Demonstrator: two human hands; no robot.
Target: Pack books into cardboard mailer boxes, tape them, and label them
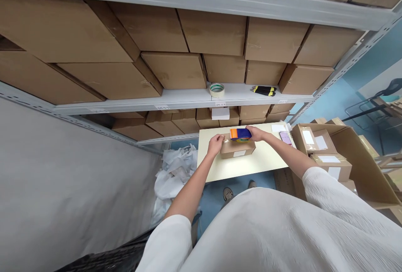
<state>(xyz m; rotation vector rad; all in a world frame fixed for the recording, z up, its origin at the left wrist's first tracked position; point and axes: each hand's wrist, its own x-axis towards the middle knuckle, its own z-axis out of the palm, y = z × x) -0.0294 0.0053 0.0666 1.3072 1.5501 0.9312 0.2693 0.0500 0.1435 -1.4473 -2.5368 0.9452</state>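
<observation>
A brown cardboard box with a white label on its front side sits on the pale yellow table. My right hand is wrapped round a blue and orange tape dispenser over the top of the box. At the box's left end, my left hand has its fingers pressed together at the top edge, near a shiny bit of tape; what it pinches, if anything, is too small to make out.
Shelves packed with boxes stand behind the table, holding a tape roll and yellow-black cutters. A phone lies at the table's right. A large carton of labelled boxes stands right; crumpled white sheets lie left.
</observation>
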